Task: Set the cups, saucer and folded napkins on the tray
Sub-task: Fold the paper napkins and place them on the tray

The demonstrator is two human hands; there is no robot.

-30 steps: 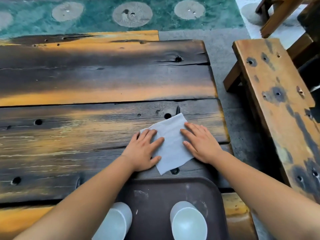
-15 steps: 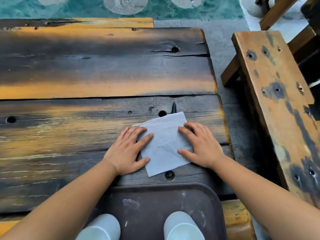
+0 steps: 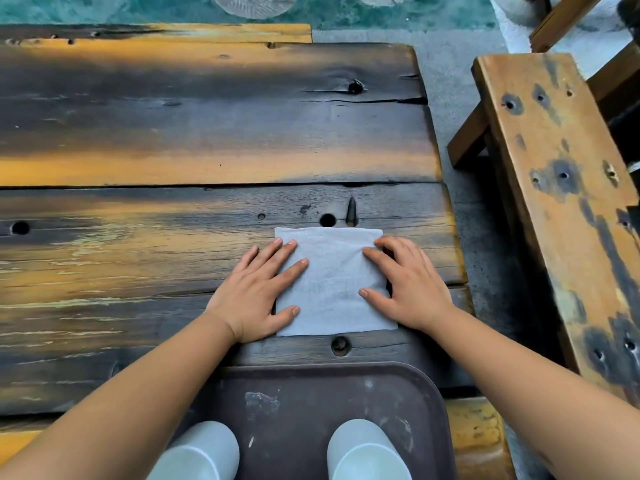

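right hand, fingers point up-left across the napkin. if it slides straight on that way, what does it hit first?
Likely the left hand's fingers. The right hand points across the napkin toward them; only bare napkin lies between. Both hands lie flat, so contact looks probable.

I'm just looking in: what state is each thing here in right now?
Napkin: flat on the table, squared up, not on the tray.
Left hand: open, pressing the napkin's left edge.
Right hand: open, pressing its right edge.
Tray: on the table, holding two cups.
Left cup: upright.
Right cup: upright.
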